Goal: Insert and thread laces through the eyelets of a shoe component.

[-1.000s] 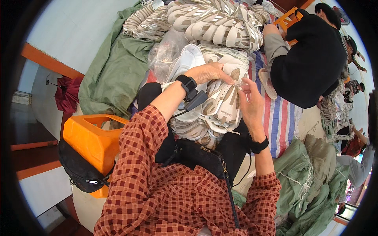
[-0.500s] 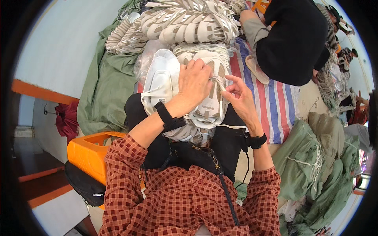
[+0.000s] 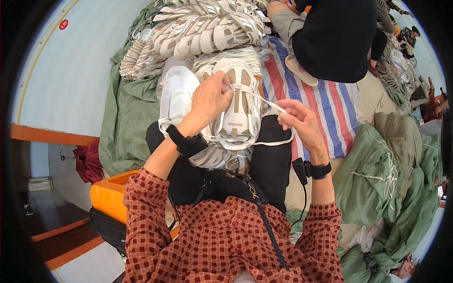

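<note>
Between my knees lies a white and beige shoe upper, its toe end away from me. My left hand is closed in a pinch at the upper's middle, on a white shoelace. The lace runs taut to my right hand, which pinches it between thumb and fingers, off to the right of the upper. A loose length of lace loops down from that hand and back below the upper. Left of my left hand sits another upper, its white inside showing. My fingers hide part of the lacing.
Beyond my knees is a big stack of shoe uppers. Green cloth lies left, an orange plastic seat beside me. At right are a striped sheet, green sacks and a seated person in black.
My right hand has moved right, away from the upper, drawing the lace out straight. My left hand has shifted left and stays on the lacing. The whole view has shifted a little.
</note>
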A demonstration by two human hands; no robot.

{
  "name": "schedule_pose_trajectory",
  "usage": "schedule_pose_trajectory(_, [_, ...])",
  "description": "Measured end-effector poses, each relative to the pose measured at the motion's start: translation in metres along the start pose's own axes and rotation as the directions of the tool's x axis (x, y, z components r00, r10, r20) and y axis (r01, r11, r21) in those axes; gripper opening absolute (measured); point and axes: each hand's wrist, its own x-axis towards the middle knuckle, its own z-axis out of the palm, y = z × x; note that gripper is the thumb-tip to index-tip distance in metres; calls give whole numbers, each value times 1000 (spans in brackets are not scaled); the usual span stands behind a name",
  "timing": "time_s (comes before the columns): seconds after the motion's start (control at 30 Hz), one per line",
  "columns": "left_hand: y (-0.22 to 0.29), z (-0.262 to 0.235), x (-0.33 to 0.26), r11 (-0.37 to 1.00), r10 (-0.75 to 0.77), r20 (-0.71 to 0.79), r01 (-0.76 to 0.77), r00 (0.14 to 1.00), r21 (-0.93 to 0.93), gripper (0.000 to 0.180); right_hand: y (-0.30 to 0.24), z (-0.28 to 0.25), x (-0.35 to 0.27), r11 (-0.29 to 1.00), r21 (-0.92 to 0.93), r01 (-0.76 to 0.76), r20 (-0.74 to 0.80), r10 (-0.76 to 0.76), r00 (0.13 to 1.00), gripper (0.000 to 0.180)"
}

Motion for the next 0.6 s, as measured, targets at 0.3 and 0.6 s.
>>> schedule_pose_trajectory(0.3, [8, 11, -4, 961, 111, -19, -103, 994, 257, 16, -21, -11, -31, 984, 179, 23, -12, -21, 1000, 26])
schedule_pose_trajectory(0.6, [-5, 18, 8, 873, 355, -98, -292, 930, 390, 16, -62, -125, -82, 630, 618, 471, -460, -196, 866, 42])
